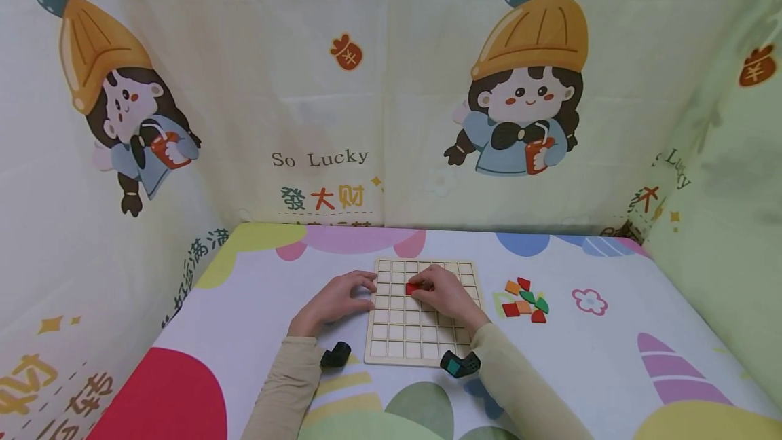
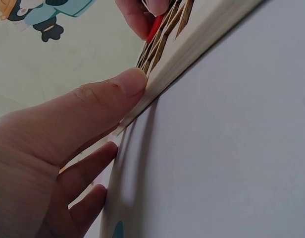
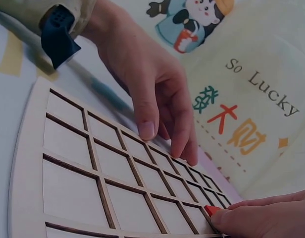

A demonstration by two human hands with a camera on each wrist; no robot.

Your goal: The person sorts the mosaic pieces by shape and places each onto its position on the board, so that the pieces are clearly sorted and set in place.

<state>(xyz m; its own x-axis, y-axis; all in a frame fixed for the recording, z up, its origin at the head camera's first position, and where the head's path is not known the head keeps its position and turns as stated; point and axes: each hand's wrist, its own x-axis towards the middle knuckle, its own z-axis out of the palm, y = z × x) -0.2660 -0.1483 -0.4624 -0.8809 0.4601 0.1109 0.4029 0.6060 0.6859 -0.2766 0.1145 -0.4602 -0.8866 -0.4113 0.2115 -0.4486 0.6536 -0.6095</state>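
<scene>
A pale wooden grid board [image 1: 421, 361] with square cells lies flat on the patterned tablecloth, in front of the person. My right hand [image 1: 444, 292] reaches over it and pinches a small red tile [image 1: 411, 288] between thumb and fingers at an upper-middle cell. In the right wrist view the red tile [image 3: 211, 210] shows at the fingertips, low against the grid's dividers. Along the board's left edge rests my left hand [image 1: 339, 297], fingers loosely bent. Its thumb [image 2: 130, 83] touches the rim in the left wrist view, and its other fingers lie lower, beside the edge.
To the board's right lies a loose group of small pieces: red ones [image 1: 510, 309], orange ones [image 1: 512, 287] and green ones [image 1: 542, 305]. Black wrist cameras [image 1: 336, 356] sit on both wrists. Printed cloth walls [image 1: 421, 114] enclose the table at the back and sides.
</scene>
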